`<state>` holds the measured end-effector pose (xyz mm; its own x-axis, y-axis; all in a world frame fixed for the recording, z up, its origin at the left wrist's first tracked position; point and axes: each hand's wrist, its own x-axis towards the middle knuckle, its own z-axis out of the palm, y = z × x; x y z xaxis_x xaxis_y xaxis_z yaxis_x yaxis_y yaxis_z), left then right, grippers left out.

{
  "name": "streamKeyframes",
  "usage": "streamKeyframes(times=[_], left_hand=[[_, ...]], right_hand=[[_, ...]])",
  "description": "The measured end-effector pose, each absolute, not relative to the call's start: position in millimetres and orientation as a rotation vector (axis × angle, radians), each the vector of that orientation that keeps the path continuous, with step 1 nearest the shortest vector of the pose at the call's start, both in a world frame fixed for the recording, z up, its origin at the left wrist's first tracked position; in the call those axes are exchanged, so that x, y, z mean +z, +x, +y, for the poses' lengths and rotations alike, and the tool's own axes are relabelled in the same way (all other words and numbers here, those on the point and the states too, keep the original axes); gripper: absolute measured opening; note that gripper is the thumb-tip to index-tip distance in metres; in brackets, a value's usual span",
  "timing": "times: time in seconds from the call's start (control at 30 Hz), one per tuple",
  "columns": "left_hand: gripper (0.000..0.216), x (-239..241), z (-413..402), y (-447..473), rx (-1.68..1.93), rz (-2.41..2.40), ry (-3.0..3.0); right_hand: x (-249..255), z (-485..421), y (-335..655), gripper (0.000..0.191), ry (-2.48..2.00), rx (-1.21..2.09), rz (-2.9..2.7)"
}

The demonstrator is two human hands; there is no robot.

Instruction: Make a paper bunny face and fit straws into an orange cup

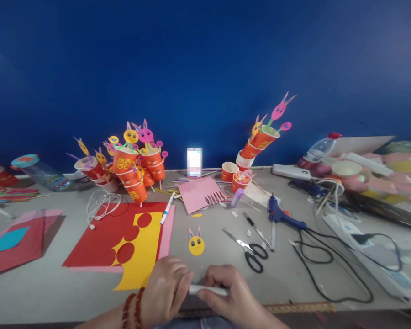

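A slim white marker (208, 290) lies level between my two hands, low in front of me. My left hand (169, 288) is closed round its left end, which the fingers hide. My right hand (228, 290) pinches the other end, with the thumb along the barrel. Just beyond them a yellow paper rabbit face (196, 245) with pink ears and drawn eyes lies flat. Yellow paper (142, 260) with round cut-outs rests on red paper (89, 240), left of my left hand. Black-handled scissors (251, 251) lie open to the right.
A blue glue gun (284, 214) and its black cord lie at the right, near a white power strip (373, 260). Orange cups (126, 160) with paper figures stand at the back left, others (260, 139) at the back right. Pink fringed paper (200, 194) and a lit phone (194, 163) are between.
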<state>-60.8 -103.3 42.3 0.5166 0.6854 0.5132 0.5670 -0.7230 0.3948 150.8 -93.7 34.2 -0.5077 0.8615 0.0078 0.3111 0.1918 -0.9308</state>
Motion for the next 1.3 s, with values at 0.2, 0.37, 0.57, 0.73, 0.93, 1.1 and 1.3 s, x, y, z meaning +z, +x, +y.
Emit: streamKeyframes(times=[0.2,0.37,0.57,0.73,0.93,1.1,1.3], left_hand=[[0.035,34,-116,-56,0.909,1.165,2.491],[0.050,27,-110,-59,0.700,1.093,2.543],[0.048,19,-57,-99,0.627,1.499,2.600],[0.032,8,-27,-125,0.649,1.786,2.530],[0.028,-8,-25,-129,0.572,2.007,2.538],[0.030,-12,-17,-127,0.450,2.157,2.549],[0.022,-7,-11,-119,0.430,2.167,2.558]], right_hand=[[30,-100,148,0.035,-1.117,1.341,-1.913],[31,-95,149,0.027,-1.153,1.399,-1.969],[28,-57,168,0.026,-1.275,1.055,-2.044],[11,-43,175,0.007,-1.372,0.647,-2.088],[-5,-51,159,0.024,-1.352,0.519,-2.190],[-9,-52,148,0.022,-1.394,0.479,-2.202],[-13,-53,143,0.024,-1.447,0.422,-2.206]])
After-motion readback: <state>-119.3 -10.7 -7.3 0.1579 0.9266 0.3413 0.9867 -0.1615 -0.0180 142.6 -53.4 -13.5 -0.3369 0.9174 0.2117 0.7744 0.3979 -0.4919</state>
